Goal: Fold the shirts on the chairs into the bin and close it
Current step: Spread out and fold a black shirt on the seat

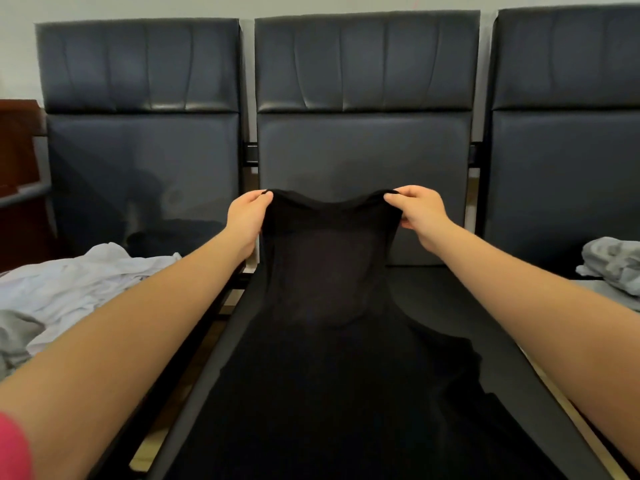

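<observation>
1. Black shirt (332,306): it lies over the seat of the middle chair (363,140), its top edge lifted off the seat in front of the backrest, the rest trailing down toward the camera.
2. Left hand (247,214): fingers and thumb pinch the shirt's top left corner, forearm stretched out over the gap between the chairs.
3. Right hand (417,213): it pinches the top right corner, thumb under and fingers curled over the cloth; the edge sags slightly between the two hands.
4. White shirt (79,282): crumpled on the seat of the left chair (142,150), with grey cloth (15,336) just beside it at the left edge.
5. Grey shirt (613,261): bunched on the seat of the right chair (568,150).
</observation>
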